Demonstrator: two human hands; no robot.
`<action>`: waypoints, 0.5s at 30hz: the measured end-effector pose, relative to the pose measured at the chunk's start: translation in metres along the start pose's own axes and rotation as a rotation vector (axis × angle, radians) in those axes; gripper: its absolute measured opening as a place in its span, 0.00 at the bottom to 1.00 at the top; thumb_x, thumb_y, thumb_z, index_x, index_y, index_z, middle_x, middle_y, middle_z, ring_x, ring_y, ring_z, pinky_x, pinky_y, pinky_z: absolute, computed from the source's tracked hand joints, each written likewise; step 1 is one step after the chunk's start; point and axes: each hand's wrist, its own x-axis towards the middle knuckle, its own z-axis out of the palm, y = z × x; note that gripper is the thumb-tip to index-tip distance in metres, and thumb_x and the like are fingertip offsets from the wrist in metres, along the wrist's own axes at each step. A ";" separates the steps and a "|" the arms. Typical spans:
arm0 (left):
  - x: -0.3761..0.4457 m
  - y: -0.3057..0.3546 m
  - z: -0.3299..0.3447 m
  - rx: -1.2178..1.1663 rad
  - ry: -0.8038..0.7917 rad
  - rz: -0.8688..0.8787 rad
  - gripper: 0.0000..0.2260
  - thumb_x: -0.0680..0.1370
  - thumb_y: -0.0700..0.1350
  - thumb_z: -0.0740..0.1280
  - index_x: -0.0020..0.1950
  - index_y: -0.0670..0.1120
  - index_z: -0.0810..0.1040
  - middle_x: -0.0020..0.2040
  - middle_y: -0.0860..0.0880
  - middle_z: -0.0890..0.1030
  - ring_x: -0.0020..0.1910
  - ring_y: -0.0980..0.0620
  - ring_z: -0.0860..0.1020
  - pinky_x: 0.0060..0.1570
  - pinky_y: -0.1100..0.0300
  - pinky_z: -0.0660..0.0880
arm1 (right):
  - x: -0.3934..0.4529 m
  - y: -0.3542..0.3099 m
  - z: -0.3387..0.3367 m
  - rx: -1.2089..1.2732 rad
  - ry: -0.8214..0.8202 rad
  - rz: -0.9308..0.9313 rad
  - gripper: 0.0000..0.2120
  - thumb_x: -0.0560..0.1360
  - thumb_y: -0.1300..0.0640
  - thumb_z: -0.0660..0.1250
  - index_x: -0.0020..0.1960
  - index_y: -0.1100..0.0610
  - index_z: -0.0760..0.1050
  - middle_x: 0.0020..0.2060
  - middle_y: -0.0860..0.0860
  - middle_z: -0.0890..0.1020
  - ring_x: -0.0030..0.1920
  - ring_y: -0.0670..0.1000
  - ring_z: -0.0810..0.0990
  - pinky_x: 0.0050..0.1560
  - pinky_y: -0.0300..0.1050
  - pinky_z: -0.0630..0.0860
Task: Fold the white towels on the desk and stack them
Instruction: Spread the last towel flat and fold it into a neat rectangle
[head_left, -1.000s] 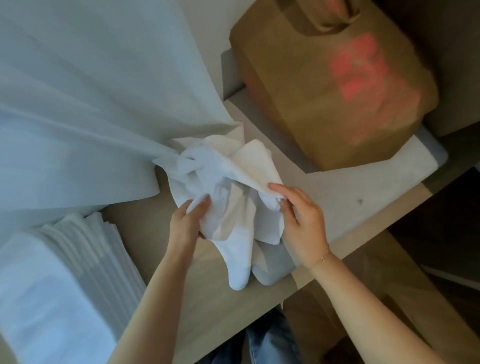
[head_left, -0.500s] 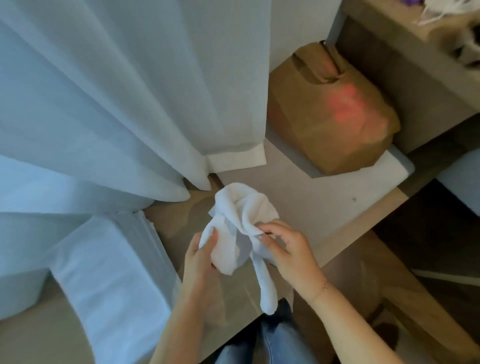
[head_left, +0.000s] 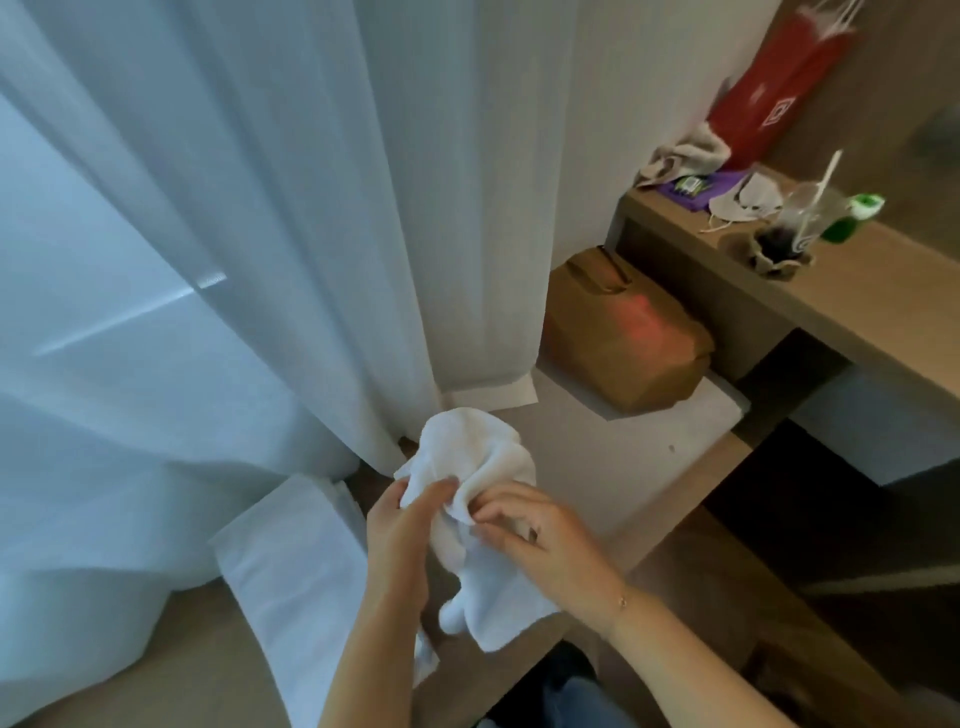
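A crumpled white towel (head_left: 475, 457) hangs bunched between both hands above the wooden desk (head_left: 192, 649). My left hand (head_left: 400, 535) pinches its left side near the top. My right hand (head_left: 540, 535) grips the cloth from the right, fingers curled into the folds. The towel's lower end (head_left: 493, 608) droops toward the desk edge. A stack of folded white towels (head_left: 291, 587) lies on the desk just left of my left forearm.
A sheer white curtain (head_left: 234, 234) hangs over the desk's left and back. A brown paper bag (head_left: 623, 343) sits on a white pad (head_left: 597, 447) to the right. Behind it, a higher shelf (head_left: 857, 280) carries a plastic cup, a red bag and small items.
The towel has been lifted off the desk and gathered into a tighter bunch between both hands. The camera has tilted up and back, which brings the shelf at the upper right into view.
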 end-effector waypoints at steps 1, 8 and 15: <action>-0.004 0.010 -0.002 0.002 -0.002 0.034 0.04 0.72 0.45 0.74 0.44 0.46 0.84 0.40 0.44 0.85 0.40 0.48 0.83 0.34 0.61 0.77 | -0.005 -0.007 -0.005 -0.073 0.003 -0.028 0.09 0.80 0.53 0.65 0.55 0.53 0.81 0.55 0.39 0.80 0.59 0.40 0.76 0.61 0.37 0.72; -0.021 0.053 0.014 0.112 -0.057 0.228 0.04 0.71 0.45 0.76 0.44 0.49 0.84 0.41 0.47 0.84 0.43 0.46 0.82 0.43 0.51 0.79 | -0.052 -0.023 -0.053 -0.705 0.238 0.092 0.30 0.77 0.31 0.46 0.77 0.38 0.51 0.72 0.31 0.51 0.71 0.32 0.48 0.72 0.34 0.50; -0.037 0.071 0.066 0.130 -0.160 0.289 0.09 0.73 0.45 0.75 0.51 0.47 0.81 0.46 0.43 0.83 0.48 0.40 0.81 0.48 0.45 0.80 | -0.088 -0.005 -0.096 -1.007 0.521 0.385 0.36 0.77 0.30 0.44 0.79 0.47 0.45 0.79 0.49 0.48 0.78 0.51 0.43 0.76 0.53 0.39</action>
